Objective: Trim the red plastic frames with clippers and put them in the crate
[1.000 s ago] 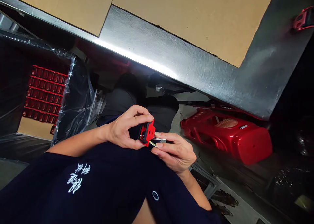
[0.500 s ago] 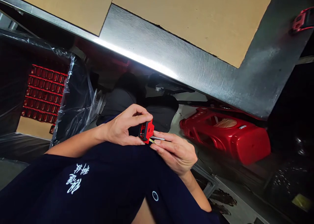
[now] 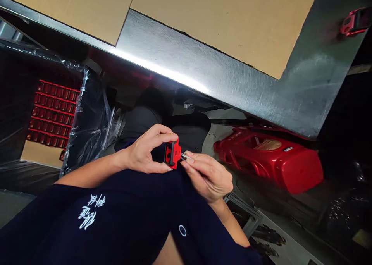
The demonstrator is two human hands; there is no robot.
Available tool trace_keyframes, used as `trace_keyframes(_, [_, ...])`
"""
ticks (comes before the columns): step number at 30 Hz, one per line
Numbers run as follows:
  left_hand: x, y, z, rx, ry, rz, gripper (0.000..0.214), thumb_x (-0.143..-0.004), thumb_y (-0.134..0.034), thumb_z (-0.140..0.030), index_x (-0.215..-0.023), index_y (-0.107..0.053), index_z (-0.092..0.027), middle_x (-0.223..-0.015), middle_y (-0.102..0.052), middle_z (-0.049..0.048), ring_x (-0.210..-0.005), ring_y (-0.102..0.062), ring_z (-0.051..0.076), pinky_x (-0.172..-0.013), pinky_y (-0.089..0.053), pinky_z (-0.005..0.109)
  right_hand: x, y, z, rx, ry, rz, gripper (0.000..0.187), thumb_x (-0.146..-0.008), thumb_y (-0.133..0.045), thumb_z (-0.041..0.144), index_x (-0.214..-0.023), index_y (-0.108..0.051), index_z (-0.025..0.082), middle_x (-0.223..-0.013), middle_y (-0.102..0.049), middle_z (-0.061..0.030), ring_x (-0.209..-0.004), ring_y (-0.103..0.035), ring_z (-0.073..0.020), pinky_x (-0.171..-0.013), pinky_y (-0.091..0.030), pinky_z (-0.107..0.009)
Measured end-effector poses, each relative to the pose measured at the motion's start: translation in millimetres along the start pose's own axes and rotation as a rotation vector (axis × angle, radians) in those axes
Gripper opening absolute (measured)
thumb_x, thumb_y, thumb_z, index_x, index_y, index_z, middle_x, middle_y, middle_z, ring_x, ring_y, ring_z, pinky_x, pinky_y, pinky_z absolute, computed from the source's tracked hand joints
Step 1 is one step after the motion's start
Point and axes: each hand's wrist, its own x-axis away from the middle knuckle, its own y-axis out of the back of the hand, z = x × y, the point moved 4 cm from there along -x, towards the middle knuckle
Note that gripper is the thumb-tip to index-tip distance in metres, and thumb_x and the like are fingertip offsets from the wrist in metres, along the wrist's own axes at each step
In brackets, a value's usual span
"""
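Fingers [image 3: 195, 165] on both our hands are closed, each hand pinching a small part just above our dark shirt [image 3: 87, 222]. Beyond them, a steel-edged table [image 3: 203, 69] topped with cardboard sheets [image 3: 221, 28] crosses the upper view, and below it, toward the right, lies a large red plastic shell [image 3: 273, 164]. To the left, a clear plastic sheet [image 3: 94, 117] hangs beside rows of small red bins [image 3: 54, 114]. Our left hand [image 3: 142, 152] grips a small red plastic block [image 3: 172, 154] between thumb and fingers, in front of our chest, and our right hand [image 3: 207, 176] pinches a thin metal pin [image 3: 186, 155] whose tip meets the block's side. We judge the pin the weak point: it is slim and held only at the fingertips, so a slight twist or misaligned push could bend it or let it slip and drop. The pin points left into the block, its long axis nearly level and sloping slightly down to the right, while the block's long axis runs roughly up and down in the view.
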Motion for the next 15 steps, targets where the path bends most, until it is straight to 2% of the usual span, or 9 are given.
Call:
trace_keyframes(2, [3.4, -0.9, 3.6, 0.072, 0.044, -0.043, 0.081, -0.071, -0.088, -0.030, -0.143, -0.053, -0.021, -0.121, -0.059, 0.0134, -0.110, -0.065, 0.026, -0.092, -0.062, 0.042, -0.1, 1.6, -9.1, 0.052, -0.054, -0.129, 0.028, -0.079, -0.082, 0.005, -0.097, -0.078, 0.026, -0.090, -0.081, -0.0021, -0.078, -0.080, -0.0232, -0.063, -0.068, -0.033])
trace_keyframes(5, [8.9, -0.4, 9.4, 0.298, 0.118, -0.118, 0.079, -0.072, -0.085, -0.024, -0.143, -0.051, -0.026, -0.134, -0.055, 0.0140, -0.119, -0.066, 0.026, -0.097, -0.061, 0.040, -11.8, 5.6, -36.1, 0.064, -0.114, -0.351, 0.023, -0.078, -0.085, 0.009, -0.093, -0.078, 0.025, -0.098, -0.081, -0.0026, -0.088, -0.080, -0.0239, -0.076, -0.068, -0.037])
trace_keyframes(7, [11.6, 1.0, 11.3, 0.439, 0.141, -0.147, 0.078, -0.074, -0.084, -0.022, -0.143, -0.048, -0.028, -0.141, -0.053, 0.0138, -0.126, -0.066, 0.027, -0.102, -0.060, 0.040, -30.7, 9.9, -63.3, 0.048, -0.108, -0.477, 0.023, -0.080, -0.086, 0.015, -0.100, -0.076, 0.022, -0.101, -0.080, -0.0039, -0.092, -0.079, -0.0235, -0.082, -0.067, -0.039])
trace_keyframes(8, [12.7, 2.0, 11.6, 0.479, 0.149, -0.158, 0.077, -0.075, -0.084, -0.022, -0.143, -0.047, -0.029, -0.142, -0.053, 0.0135, -0.129, -0.065, 0.027, -0.104, -0.059, 0.041, -43.0, 13.5, -79.4, 0.044, -0.100, -0.541, 0.032, -0.080, -0.087, 0.020, -0.109, -0.074, 0.021, -0.102, -0.079, -0.0047, -0.089, -0.079, -0.0230, -0.081, -0.067, -0.040])
trace_keyframes(10, [14.6, 4.1, 11.6, 0.503, 0.165, -0.175, 0.075, -0.076, -0.084, -0.024, -0.141, -0.047, -0.029, -0.143, -0.054, 0.0130, -0.133, -0.062, 0.029, -0.107, -0.058, 0.043, -72.8, 20.4, -114.0, 0.066, -0.061, -0.574, 0.038, -0.082, -0.086, 0.026, -0.116, -0.069, 0.018, -0.102, -0.078, -0.0070, -0.087, -0.077, -0.0219, -0.083, -0.066, -0.041])
trace_keyframes(13, [16.5, 5.5, 10.5, 0.492, 0.164, -0.194, 0.075, -0.075, -0.086, -0.025, -0.139, -0.046, -0.030, -0.143, -0.054, 0.0134, -0.136, -0.060, 0.031, -0.107, -0.058, 0.045, -121.4, 28.7, -166.2, 0.127, -0.017, -0.462, 0.031, -0.091, -0.079, 0.032, -0.115, -0.065, 0.019, -0.109, -0.074, -0.0112, -0.095, -0.074, -0.0212, -0.089, -0.063, -0.042])
trace_keyframes(15, [17.0, 5.1, 9.5, 0.493, 0.144, -0.204, 0.075, -0.075, -0.086, -0.023, -0.138, -0.046, -0.030, -0.143, -0.053, 0.0131, -0.137, -0.060, 0.031, -0.108, -0.057, 0.046, -147.8, 33.0, -195.8, 0.218, -0.039, -0.411, 0.033, -0.089, -0.079, 0.036, -0.113, -0.065, 0.018, -0.111, -0.072, -0.0120, -0.100, -0.073, -0.0234, -0.087, -0.061, -0.039])
